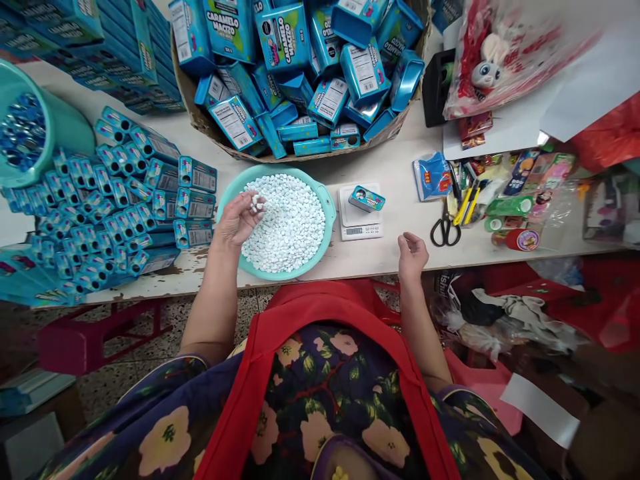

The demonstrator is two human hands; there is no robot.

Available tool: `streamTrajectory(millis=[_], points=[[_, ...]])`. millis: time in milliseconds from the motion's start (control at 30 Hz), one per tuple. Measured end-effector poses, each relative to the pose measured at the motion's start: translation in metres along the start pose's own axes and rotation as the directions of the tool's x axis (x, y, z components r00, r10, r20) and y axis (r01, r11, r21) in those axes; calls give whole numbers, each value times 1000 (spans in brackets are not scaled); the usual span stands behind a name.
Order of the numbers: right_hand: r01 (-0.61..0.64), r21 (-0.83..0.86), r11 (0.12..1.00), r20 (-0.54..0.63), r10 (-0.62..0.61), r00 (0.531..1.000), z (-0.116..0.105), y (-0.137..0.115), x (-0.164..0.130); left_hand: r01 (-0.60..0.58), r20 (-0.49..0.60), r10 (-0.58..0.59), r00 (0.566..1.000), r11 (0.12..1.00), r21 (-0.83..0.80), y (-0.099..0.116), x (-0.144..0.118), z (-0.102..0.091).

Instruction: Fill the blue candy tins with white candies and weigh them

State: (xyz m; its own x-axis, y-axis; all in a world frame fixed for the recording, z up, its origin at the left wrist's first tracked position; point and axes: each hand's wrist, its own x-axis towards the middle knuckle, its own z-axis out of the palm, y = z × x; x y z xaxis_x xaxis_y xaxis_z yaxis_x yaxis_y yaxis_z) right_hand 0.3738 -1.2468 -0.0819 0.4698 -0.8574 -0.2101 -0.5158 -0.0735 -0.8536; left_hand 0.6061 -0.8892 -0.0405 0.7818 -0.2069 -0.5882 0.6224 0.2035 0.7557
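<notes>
Fingertips [256, 202] of my left hand [239, 219] pinch a few white candies [287, 223] just above the heap they come from, palm turned up over the near-left rim of the teal bowl [327, 200]. That bowl sits on the white table [400, 227] right in front of me, filled with the same small white pieces. My right hand [412, 253] hovers empty at the table's near edge, fingers loosely curled toward the palm, touching nothing. Between it and the bowl I see a small white scale [361, 223] with one blue tin [367, 199] resting on its platform. Further right lie black-handled scissors [445, 230] among pens, tape rolls and packets. To the left of the bowl, stacks of blue tins [125, 207] crowd the tabletop, and a teal bucket [60, 127] stands beyond them. Behind the bowl, a basket [200, 120] holds a jumble of blue candy boxes [285, 40].
</notes>
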Motion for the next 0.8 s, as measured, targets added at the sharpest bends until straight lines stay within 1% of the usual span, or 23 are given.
streamTrajectory(millis=[33, 67, 133, 167, 200, 233, 267, 300, 367, 400, 467, 533, 600, 667, 733, 800], points=[[1, 2, 1000, 6, -1, 1000, 1, -1, 0, 21, 14, -21, 1000, 1000, 22, -1, 0, 2], [2, 4, 1000, 11, -3, 1000, 3, -1, 1, 45, 22, -47, 999, 996, 79, -2, 0, 5], [7, 9, 1000, 19, -7, 1000, 4, -2, 3, 68, 47, -84, 995, 956, 286, -4, 1, 19], [8, 13, 1000, 22, -8, 1000, 5, -2, 4, 49, 78, -90, 993, 906, 420, -5, 2, 29], [8, 17, 1000, 26, -8, 1000, 6, -3, 5, -3, 130, -83, 988, 833, 554, -4, 2, 41], [6, 24, 1000, 29, -7, 1000, 6, -2, 6, -88, 203, -67, 977, 737, 670, -3, 3, 55], [3, 31, 1000, 33, -4, 999, 7, -2, 7, -193, 284, -47, 958, 625, 756, -1, 5, 72], [-2, 40, 999, 38, 0, 999, 7, -1, 8, -298, 363, -31, 931, 507, 809, 1, 6, 90], [-14, 54, 998, 47, 12, 999, 7, 0, 10, -465, 492, -18, 871, 297, 834, 3, 11, 128], [-21, 58, 998, 50, 18, 999, 7, 1, 10, -518, 535, -25, 845, 217, 828, 3, 14, 146], [-35, 62, 997, 52, 32, 998, 4, 4, 12, -580, 587, -56, 807, 111, 807, 0, 20, 179], [-51, 60, 997, 51, 48, 998, -1, 7, 14, -616, 616, -79, 783, 29, 787, -6, 25, 202], [-69, 51, 996, 48, 67, 997, -7, 10, 15, -642, 638, -81, 766, -53, 764, -12, 27, 215], [-87, 34, 996, 48, 86, 995, -12, 14, 15, -667, 664, -68, 745, -116, 736, -16, 25, 220], [-103, 7, 995, 67, 102, 992, -13, 19, 12, -672, 671, -64, 739, -148, 726, -16, 23, 222], [-115, -25, 993, 115, 117, 987, -10, 24, 7, -667, 665, -68, 744, -139, 732, -13, 21, 221]])
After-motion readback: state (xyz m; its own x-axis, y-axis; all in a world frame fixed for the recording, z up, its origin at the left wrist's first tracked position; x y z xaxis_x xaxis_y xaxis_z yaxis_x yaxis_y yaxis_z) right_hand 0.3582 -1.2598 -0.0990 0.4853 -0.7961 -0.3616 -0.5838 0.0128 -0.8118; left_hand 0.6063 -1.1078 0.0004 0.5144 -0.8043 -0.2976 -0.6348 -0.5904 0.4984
